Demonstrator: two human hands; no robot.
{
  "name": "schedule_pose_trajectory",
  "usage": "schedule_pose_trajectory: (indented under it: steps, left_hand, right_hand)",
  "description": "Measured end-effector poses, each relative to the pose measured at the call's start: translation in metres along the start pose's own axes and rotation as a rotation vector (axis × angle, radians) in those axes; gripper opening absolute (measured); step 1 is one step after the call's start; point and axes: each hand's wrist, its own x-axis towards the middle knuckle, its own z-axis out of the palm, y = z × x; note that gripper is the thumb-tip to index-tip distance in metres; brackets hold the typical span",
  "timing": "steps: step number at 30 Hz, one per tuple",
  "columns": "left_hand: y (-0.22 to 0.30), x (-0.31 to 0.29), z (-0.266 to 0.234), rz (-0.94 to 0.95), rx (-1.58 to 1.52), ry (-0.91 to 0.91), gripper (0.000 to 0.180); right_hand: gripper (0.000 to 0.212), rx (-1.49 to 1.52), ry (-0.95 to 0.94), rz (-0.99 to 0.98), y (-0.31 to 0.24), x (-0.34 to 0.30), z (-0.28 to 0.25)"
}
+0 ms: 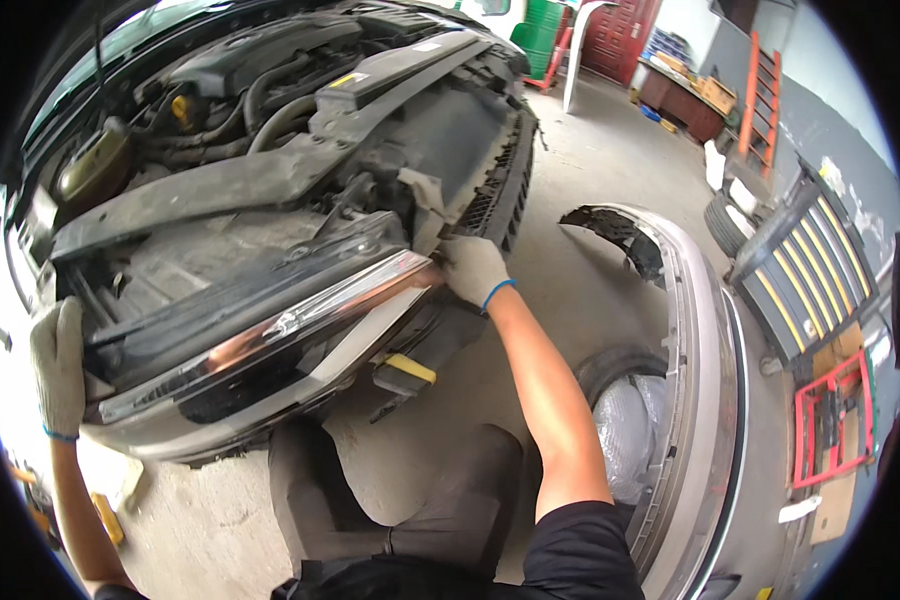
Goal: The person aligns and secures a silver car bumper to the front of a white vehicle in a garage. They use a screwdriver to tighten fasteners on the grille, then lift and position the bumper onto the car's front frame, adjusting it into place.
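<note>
A car front with its hood raised fills the left and centre. Across it, a grille (200, 405) with a shiny chrome trim strip (310, 308) sits at the front edge, joined to a pale lower panel (355, 345). My right hand (473, 270), in a white knit glove with a blue cuff, is closed at the right end of the chrome strip; its fingertips are partly hidden. My left hand (60, 365), gloved alike, rests at the grille's left end with fingers stretched out. Behind the grille lies the dark front crossmember (200, 200) and engine bay.
A removed silver bumper cover (695, 400) stands on the floor to my right, beside a bubble-wrapped bundle (625, 430) and a tyre (610, 365). A yellow-and-black block (405, 372) lies beneath the grille. Farther right are a slatted creeper (805, 270), a red frame (832, 420) and an orange ladder (760, 105).
</note>
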Motion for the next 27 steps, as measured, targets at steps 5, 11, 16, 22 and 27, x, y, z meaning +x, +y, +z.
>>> schedule_pose_trajectory:
  steps: [5,11,16,22,27]
  left_hand:
    - [-0.002,-0.005,-0.006,0.059,-0.016,0.089,0.042]
    - [-0.005,0.003,-0.001,0.049,-0.030,-0.007,0.043]
    - [-0.013,0.002,-0.005,-0.007,-0.092,-0.035,0.042]
    - [-0.022,0.002,-0.003,-0.108,-0.088,-0.033,0.040]
    - [-0.015,0.002,-0.003,-0.110,-0.074,-0.026,0.041]
  right_hand:
    - [0.021,-0.008,0.033,-0.028,-0.008,0.009,0.009]
    - [0.026,-0.017,0.088,0.019,0.004,0.000,0.023]
    - [0.029,0.002,0.066,0.091,-0.004,0.002,0.023]
    - [0.023,0.046,0.080,0.100,-0.006,-0.001,0.019]
    - [0.025,0.070,0.062,0.104,-0.007,0.000,0.016]
